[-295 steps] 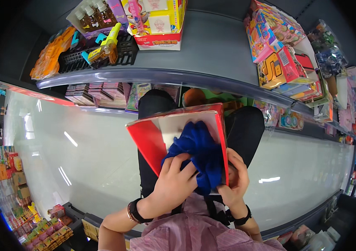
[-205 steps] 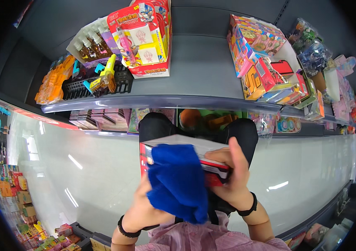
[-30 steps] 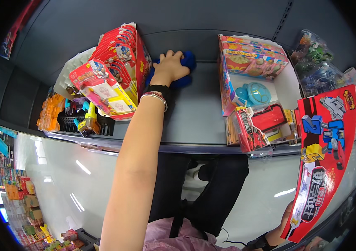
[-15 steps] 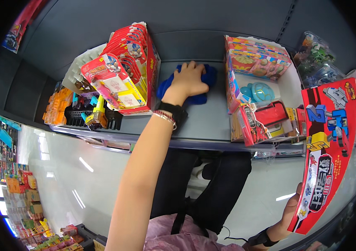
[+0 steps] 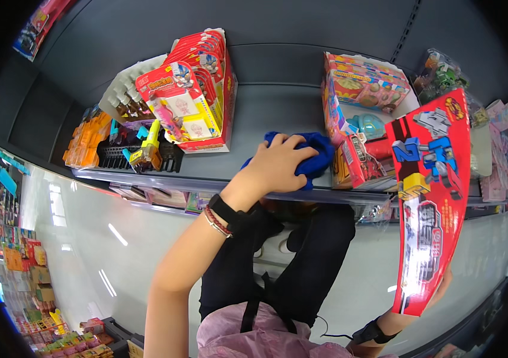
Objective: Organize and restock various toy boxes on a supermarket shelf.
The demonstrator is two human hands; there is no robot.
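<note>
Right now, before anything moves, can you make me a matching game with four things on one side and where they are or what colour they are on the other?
Things:
1. cloth
2. long red box
3. bottles
4. trousers

Places and colours:
A. in the right hand
B. black
C. under the left hand
D. standing in a carton

Right pairs: 1-C, 2-A, 3-D, 4-B
</note>
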